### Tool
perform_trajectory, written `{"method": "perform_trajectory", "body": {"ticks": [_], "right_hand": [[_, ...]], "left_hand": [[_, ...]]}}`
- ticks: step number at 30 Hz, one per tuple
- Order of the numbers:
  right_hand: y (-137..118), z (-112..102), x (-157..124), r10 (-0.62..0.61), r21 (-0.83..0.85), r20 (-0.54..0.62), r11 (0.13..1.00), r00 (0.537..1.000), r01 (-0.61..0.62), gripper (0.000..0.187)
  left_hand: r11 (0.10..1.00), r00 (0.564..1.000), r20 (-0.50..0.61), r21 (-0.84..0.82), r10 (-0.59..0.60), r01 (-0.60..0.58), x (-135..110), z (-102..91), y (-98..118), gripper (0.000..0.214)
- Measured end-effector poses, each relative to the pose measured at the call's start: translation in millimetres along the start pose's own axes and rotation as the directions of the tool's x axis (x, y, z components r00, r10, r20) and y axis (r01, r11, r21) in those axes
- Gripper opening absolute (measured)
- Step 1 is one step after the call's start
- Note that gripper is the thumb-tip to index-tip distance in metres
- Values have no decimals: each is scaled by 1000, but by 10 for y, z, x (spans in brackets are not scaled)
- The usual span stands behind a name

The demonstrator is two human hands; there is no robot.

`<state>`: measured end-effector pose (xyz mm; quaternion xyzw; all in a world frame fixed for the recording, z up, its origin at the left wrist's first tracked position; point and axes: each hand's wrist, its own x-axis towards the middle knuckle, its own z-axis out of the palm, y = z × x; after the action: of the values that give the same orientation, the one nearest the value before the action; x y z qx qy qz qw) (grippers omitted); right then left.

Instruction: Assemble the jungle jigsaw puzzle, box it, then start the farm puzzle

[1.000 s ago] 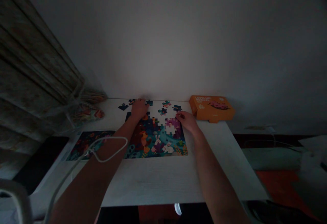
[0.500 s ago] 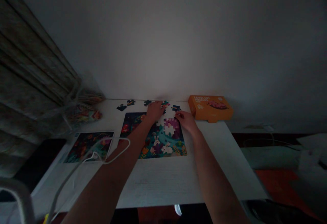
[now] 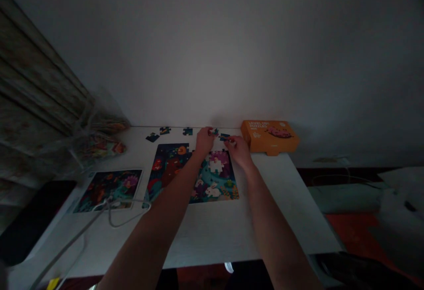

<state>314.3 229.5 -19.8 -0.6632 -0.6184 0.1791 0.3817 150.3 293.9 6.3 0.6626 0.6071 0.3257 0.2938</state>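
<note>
Partly assembled jigsaw puzzle point(image 3: 168, 162) lying flat on a white table point(image 3: 212, 237), a gap showing in its purple section. The left hand point(image 3: 204, 141), fingers partly curled, is at a small loose piece point(image 3: 215, 132) beyond the puzzle; the right hand point(image 3: 240, 150), fingertips drawn nearly together, is beside a dark piece point(image 3: 224, 137). In this dim light, whether either grips a piece cannot be told. Right: orange box point(image 3: 271, 137) (lettered "PUZZLES").
</note>
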Motion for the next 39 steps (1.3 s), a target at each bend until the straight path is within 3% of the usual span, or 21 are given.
{"method": "perform_trajectory", "body": {"ticks": [4, 6, 9, 13, 16, 19, 21, 25, 28, 33, 39], "right_hand": [[-72, 17, 24, 79, 269, 2, 960, 997, -76, 52], [-102, 29, 20, 78, 412, 93, 905, 993, -110, 60], [-140, 32, -10, 22, 544, 278, 820, 960, -177, 58], [-172, 9, -52, 6, 581, 397, 772, 918, -257, 51], [-154, -10, -48, 12, 578, 362, 782, 932, -234, 54], [-110, -34, -31, 29, 545, 326, 811, 945, -213, 57], [-94, -59, -33, 27, 530, 366, 815, 930, -233, 53], [-121, -116, -79, 3, 464, 521, 838, 854, -286, 42], [-167, -127, -127, 0, 369, 578, 892, 816, -261, 29], [-236, -94, -182, -35, 227, 559, 967, 829, -113, 12], [-271, -44, -205, -45, 201, 523, 977, 851, -71, 6]], "left_hand": [[920, 993, 118, -386, -21, 65, -211, -20, -34, 17], [838, 986, 158, -533, -42, 122, -377, -35, -62, 15], [790, 983, 175, -593, -60, 153, -649, -112, -132, 17], [880, 981, 192, -465, -5, 96, -891, -370, -273, 21], [985, 993, 92, -161, 71, -55, -922, -608, -363, 24], [981, 989, 44, 127, 140, -144, -883, -763, -398, 25], [963, 986, 65, 211, 156, -166, -859, -797, -399, 25], [947, 970, 135, 226, 204, -230, -854, -758, -399, 27], [942, 944, 212, 169, 253, -290, -878, -698, -418, 28], [897, 873, 327, 131, 362, -421, -936, -606, -441, 26], [892, 864, 377, 170, 334, -419, -944, -557, -451, 23]]}}
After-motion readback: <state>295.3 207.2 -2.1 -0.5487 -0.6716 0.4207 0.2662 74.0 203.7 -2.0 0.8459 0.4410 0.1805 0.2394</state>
